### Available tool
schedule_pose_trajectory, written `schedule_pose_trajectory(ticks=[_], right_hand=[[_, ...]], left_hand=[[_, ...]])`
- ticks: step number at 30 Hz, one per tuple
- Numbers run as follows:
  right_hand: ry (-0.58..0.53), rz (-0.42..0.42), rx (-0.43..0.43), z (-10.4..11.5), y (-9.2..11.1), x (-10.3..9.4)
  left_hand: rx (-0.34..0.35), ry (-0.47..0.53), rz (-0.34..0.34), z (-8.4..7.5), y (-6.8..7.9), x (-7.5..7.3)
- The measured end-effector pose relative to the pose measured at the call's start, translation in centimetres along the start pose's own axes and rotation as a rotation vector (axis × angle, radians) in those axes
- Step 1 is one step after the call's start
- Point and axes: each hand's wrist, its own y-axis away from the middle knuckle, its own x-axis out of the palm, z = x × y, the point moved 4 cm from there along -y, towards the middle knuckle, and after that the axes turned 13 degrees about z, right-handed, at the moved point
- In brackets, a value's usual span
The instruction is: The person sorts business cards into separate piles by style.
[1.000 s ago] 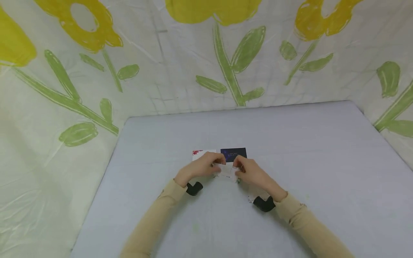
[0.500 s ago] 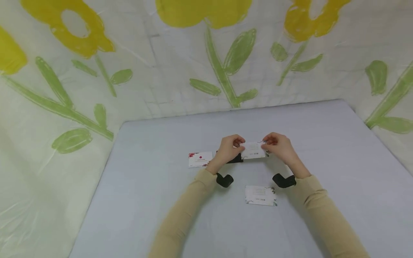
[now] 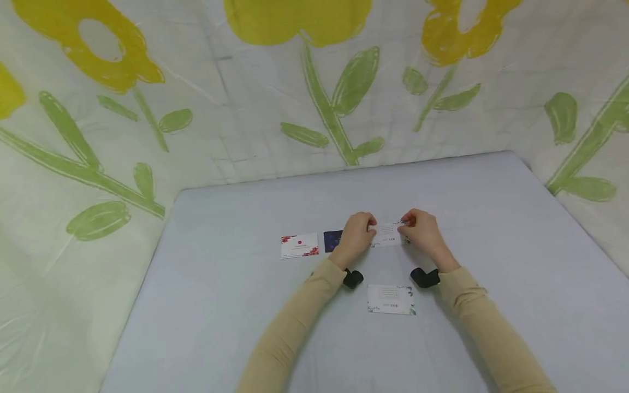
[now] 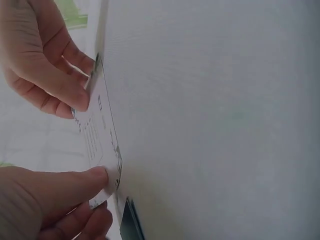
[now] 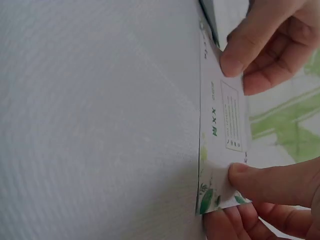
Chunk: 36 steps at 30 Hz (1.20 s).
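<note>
A white business card (image 3: pixel 387 234) with green leaf corners and small print is pinched at its two short ends. My left hand (image 3: pixel 359 234) grips its left end between thumb and fingers. On the opposite end, the right hand (image 3: pixel 423 232) pinches with thumb on top and fingers beneath, as the right wrist view shows. A dark blue card (image 3: pixel 332 241) lies just left of the left hand, which covers part of it. Farther left is a white card with red flowers (image 3: pixel 299 245). Nearer the person lies another white card with leaf corners (image 3: pixel 391 299).
All the cards are on or just over a pale table (image 3: pixel 221 305) covered in smooth cloth. Behind it hangs a white curtain (image 3: pixel 255 98) painted with yellow flowers. A black wrist device (image 3: pixel 425 278) sits under each wrist.
Both hands have carried the leaf-cornered card rightward from in front of the dark blue card to a spot right of it. In the last half second it has come slightly lower.
</note>
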Motion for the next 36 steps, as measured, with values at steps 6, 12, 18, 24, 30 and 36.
schedule_pose_trajectory(ticks=[6,12,18,24,30,36], right_hand=[[0.095,-0.006,-0.022,1.3,0.1,0.3],[0.215,-0.004,0.01,1.4,-0.1,0.3],[0.285,0.02,-0.013,1.9,0.3,0.2],[0.262,0.079,-0.158,3.6,2.7,-1.0],[0.285,0.401,-0.309,4.7,6.3,0.0],[0.367,0.565,-0.246,4.7,8.6,2.0]], left_hand=[[-0.032,-0.127,-0.017,-0.2,-0.2,0.1],[-0.036,-0.199,-0.014,-0.6,-0.2,-0.1],[0.003,-0.15,-0.002,-0.7,0.4,-0.4],[0.089,-0.059,0.065,-1.9,3.1,-2.2],[0.138,-0.062,0.263,-2.8,7.0,-1.9],[0.185,-0.161,0.397,-3.0,9.5,0.0]])
